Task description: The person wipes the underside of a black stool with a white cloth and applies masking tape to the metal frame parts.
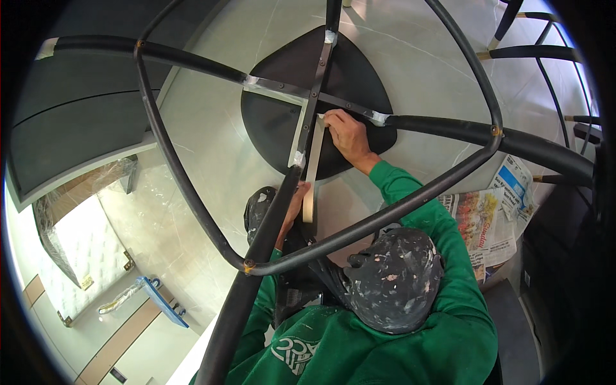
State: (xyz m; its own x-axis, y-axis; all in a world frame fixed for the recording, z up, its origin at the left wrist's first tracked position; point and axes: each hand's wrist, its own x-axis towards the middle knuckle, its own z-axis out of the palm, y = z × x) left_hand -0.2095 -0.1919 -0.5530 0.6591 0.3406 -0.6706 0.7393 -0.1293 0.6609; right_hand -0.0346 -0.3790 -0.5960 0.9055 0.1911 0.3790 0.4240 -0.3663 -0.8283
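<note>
A stool lies upside down in front of me, its black seat (359, 70) on the floor. Black metal legs meet in a bolted cross bar (314, 94) over the seat, and a bent foot ring (186, 173) joins the legs. White wrapping shows at the leg bends. My left hand (296, 204), partly hidden behind the near leg (256, 250), grips a roll of masking tape (308, 204). From the roll, a pale strip (315, 151) stretches up to the cross bar. There my right hand (348, 136) pinches its far end, fingers bent against the bar.
Newspaper sheets (484, 224) lie at the right. More black stool legs (539, 54) stand at the upper right. A dark grey panel (77, 102) takes up the left, above a white mattress (90, 256) and a blue trolley (163, 301). My paint-spotted knees (398, 276) are close below.
</note>
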